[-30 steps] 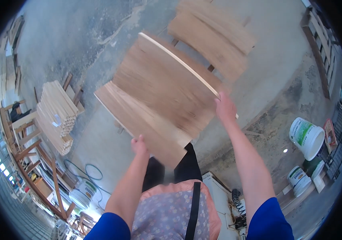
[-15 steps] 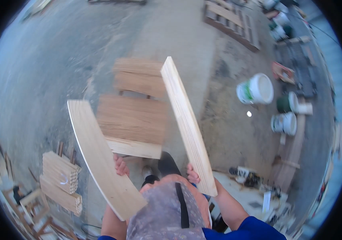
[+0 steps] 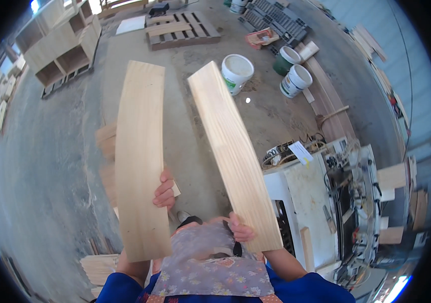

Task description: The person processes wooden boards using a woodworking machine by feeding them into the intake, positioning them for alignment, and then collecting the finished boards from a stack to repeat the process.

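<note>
In my left hand (image 3: 164,190) is a pale wooden board (image 3: 140,151), held near its lower half with the fingers curled round its right edge. My right hand (image 3: 240,228) grips a second pale wooden board (image 3: 231,156) close to its lower end, fingers wrapped over the left edge. Both boards stick out ahead of me, roughly side by side and apart. The left one shows its broad flat face; the right one leans up to the left and shows straight grain. Both thumbs are hidden behind the wood. Behind the left board a stack of brown boards (image 3: 107,141) is partly covered.
A white machine table (image 3: 304,202) with cables stands close on my right. Ahead are a white bucket (image 3: 236,73), more buckets (image 3: 296,81) and a pallet (image 3: 195,35). Wooden cabinets (image 3: 64,50) stand far left. Near my left elbow lies a pile of boards (image 3: 99,270).
My view has swung to the right, bringing the white machine table in. The left board has turned more upright, and the right one now shows a broader face. Both hands keep their hold.
</note>
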`<state>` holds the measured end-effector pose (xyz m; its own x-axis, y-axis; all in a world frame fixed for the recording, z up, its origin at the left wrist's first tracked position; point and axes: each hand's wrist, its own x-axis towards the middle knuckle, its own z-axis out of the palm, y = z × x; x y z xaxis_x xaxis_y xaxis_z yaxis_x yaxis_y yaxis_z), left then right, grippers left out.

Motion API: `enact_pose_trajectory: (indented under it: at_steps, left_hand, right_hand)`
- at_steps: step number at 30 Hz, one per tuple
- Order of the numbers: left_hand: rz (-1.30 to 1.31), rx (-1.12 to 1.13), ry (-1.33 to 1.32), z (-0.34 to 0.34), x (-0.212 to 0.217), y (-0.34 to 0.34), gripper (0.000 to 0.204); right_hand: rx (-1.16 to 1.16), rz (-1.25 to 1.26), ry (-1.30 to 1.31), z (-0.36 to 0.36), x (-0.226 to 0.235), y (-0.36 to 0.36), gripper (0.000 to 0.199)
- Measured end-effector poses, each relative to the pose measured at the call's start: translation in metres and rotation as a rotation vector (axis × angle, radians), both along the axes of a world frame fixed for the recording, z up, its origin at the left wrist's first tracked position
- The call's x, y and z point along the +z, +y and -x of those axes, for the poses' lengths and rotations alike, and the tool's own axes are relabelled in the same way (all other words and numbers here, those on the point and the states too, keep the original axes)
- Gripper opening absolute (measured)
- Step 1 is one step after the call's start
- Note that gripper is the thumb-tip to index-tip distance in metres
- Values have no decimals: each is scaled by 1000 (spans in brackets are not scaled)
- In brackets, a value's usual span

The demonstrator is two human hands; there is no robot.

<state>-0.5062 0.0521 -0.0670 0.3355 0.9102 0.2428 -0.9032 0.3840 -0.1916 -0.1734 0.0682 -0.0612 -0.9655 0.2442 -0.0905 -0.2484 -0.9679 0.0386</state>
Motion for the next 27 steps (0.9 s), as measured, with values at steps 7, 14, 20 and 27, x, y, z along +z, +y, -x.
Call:
enact_pose_trajectory:
  at_steps: [7, 14, 20, 27]
  left_hand:
    - [-88, -203, 149, -104, 51, -25, 51]
    - [-122, -427, 211, -242, 86, -75, 50]
    - [-369, -677, -105, -334, 50, -78, 22]
    - [-433, -988, 55, -418, 68, -101, 30]
  right_hand:
    - [-375, -234, -166, -131, 33, -92, 59]
    - [-754, -392, -571, -263, 36, -231, 36]
    - [-671, -549, -1566, -352, 55, -323, 53]
    - [-893, -463, -1967, -417, 45, -467, 50]
